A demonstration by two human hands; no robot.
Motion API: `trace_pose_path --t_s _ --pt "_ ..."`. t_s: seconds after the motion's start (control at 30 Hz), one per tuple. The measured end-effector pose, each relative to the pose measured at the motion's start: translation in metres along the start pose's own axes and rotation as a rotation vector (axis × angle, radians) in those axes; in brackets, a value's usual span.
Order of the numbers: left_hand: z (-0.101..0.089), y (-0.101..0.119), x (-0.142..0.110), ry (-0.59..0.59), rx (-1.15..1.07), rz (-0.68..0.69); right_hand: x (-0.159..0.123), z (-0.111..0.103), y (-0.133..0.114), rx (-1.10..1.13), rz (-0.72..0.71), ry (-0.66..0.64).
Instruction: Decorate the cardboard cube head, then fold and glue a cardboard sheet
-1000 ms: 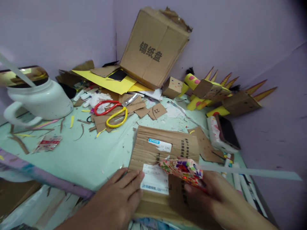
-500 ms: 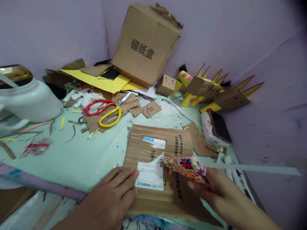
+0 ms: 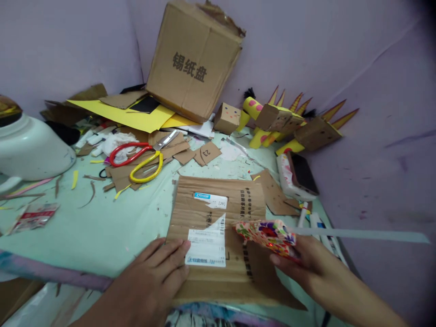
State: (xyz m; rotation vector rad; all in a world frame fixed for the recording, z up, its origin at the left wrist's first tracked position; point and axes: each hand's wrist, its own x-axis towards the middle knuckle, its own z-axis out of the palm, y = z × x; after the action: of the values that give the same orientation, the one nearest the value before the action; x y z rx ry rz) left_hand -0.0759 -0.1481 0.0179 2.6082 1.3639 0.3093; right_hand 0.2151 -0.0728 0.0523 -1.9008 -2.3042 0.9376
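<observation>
A flat sheet of brown cardboard (image 3: 211, 288) lies before me, with black printing and a torn white label (image 3: 206, 247) stuck on it. My left hand (image 3: 160, 268) rests on its left edge, fingers stretched out flat with the tips at the label. In my right hand (image 3: 306, 263) is a flower-patterned hot glue gun (image 3: 267, 234), fingers wrapped round its handle. Its tip points left over the cardboard, right of the label; whether it touches cannot be seen. A long translucent glue stick (image 3: 361, 234) juts from its back, and a small red light shows on its side.
Red-and-yellow-handled scissors (image 3: 146, 159) lie on cardboard scraps beyond the sheet. A big carton (image 3: 192, 63) leans at the back, beside painted cardboard figures (image 3: 282, 118). A white watering-can-like vessel (image 3: 34, 150) stands left; a phone (image 3: 303, 172) rests on a white block right.
The glue gun has moved a little to the right across the cardboard, away from the label. My left hand keeps its place on the sheet. The whole view has shifted slightly.
</observation>
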Motion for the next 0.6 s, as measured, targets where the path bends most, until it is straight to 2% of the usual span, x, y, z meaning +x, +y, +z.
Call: trace_pose_path --t_s 0.13,0.33,0.6 --pt "0.003 0.0 -0.001 0.018 -0.004 0.0 -0.004 0.0 0.008 0.132 -0.018 0.063" --pt "0.012 -0.002 -0.002 0.029 -0.014 -0.036 -0.008 0.0 0.01 0.154 -0.004 0.082" --pt "0.003 -0.002 0.0 -0.046 0.027 -0.004 -0.002 0.006 0.005 0.183 -0.071 -0.074"
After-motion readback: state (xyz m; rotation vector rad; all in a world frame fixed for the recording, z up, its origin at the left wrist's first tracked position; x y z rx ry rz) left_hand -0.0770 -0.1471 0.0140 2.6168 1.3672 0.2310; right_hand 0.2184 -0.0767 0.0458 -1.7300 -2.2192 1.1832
